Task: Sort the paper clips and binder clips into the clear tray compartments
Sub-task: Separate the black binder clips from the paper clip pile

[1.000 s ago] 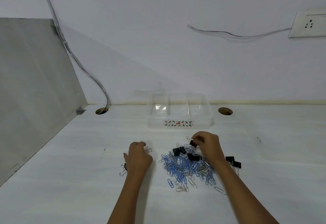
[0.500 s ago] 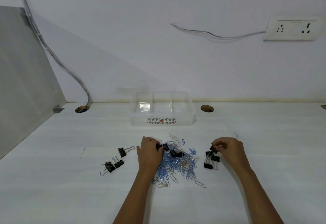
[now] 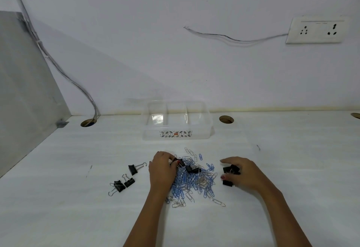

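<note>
Left hand (image 3: 161, 170) pinches a black binder clip (image 3: 180, 162) at the paper clip pile (image 3: 194, 182); right hand (image 3: 241, 172), fingers spread, covers other binder clips (image 3: 230, 169).

The counter (image 3: 58, 198) was white, with a short dark mark (image 3: 89, 170) left of centre. Two round cable holes (image 3: 88, 123) (image 3: 226, 119) were cut near its back edge. Cables (image 3: 64, 75) ran down the wall (image 3: 155, 52) into the left hole. A grey panel (image 3: 23, 91) stood at the left. A white socket plate (image 3: 316, 30) was mounted at upper right, a thin wire (image 3: 233, 39) trailing from it.
</note>
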The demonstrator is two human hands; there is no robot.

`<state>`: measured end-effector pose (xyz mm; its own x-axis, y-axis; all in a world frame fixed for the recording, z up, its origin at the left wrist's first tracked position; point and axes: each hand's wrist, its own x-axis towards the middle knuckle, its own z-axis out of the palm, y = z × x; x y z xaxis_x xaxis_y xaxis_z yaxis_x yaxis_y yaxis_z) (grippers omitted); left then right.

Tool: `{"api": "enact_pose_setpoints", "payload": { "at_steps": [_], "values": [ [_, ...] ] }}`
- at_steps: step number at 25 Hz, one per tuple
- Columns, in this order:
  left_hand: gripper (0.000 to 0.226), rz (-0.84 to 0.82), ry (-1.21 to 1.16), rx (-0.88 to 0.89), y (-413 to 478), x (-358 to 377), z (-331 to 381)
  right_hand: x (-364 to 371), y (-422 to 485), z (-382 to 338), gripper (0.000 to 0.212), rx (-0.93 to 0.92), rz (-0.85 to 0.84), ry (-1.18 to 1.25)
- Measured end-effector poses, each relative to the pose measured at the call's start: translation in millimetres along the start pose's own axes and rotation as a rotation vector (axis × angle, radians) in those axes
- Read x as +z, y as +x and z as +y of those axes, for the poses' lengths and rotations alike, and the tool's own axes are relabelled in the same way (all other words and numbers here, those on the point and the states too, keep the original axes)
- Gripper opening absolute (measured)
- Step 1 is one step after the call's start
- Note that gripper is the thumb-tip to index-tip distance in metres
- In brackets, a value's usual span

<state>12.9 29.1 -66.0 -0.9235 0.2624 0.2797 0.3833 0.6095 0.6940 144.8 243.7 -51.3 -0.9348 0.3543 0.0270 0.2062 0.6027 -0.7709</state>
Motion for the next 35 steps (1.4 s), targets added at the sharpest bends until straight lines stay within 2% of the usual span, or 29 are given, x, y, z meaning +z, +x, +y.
{"api": "enact_pose_setpoints", "payload": {
  "at_steps": [1, 3, 6, 9, 12, 16, 21, 26, 28, 30, 33, 35],
  "values": [
    [0.012, 0.003, 0.004, 0.007, 0, -1, 0, 1, -2, 1, 0.042, -0.03, -0.068, -0.048],
    [0.012, 0.009, 0.001, 0.02, 0, -3, 0, 0, -4, 8, 0.036, -0.069, -0.064, -0.096],
    [0.009, 0.019, -0.028, 0.047, -1, -6, -1, -5, -3, 23, 0.019, -0.065, 0.101, -0.117],
    [0.006, 0.04, -0.137, 0.055, -3, -10, -1, -2, 0, 19, 0.015, -0.072, 0.23, -0.125],
    [0.005, 0.169, -0.263, 0.01, -2, -23, -4, 14, 10, -2, 0.016, -0.194, 0.337, -0.189],
    [0.009, 0.305, -0.234, -0.055, -3, -51, -22, 44, 22, -38, 0.025, -0.337, 0.124, -0.132],
    [0.016, 0.199, 0.178, -0.218, -1, -74, -57, 77, 30, -64, 0.024, -0.438, -0.05, -0.181],
    [0.02, 0.16, 0.25, -0.327, 5, -81, -61, 89, 35, -56, 0.023, -0.43, 0.044, -0.285],
    [0.024, 0.217, 0.2, -0.223, 4, -80, -55, 90, 34, -55, 0.02, -0.419, 0.092, -0.302],
    [0.026, 0.231, 0.101, -0.033, 2, -73, -46, 89, 32, -56, 0.015, -0.416, 0.12, -0.328],
    [0.028, 0.012, -0.04, 0.137, 0, -49, -30, 83, 25, -54, 0.018, -0.386, 0.122, -0.33],
    [0.03, -0.14, 0.022, 0.158, 2, -30, -24, 77, 20, -48, 0.022, -0.35, 0.065, -0.254]
  ]
}}
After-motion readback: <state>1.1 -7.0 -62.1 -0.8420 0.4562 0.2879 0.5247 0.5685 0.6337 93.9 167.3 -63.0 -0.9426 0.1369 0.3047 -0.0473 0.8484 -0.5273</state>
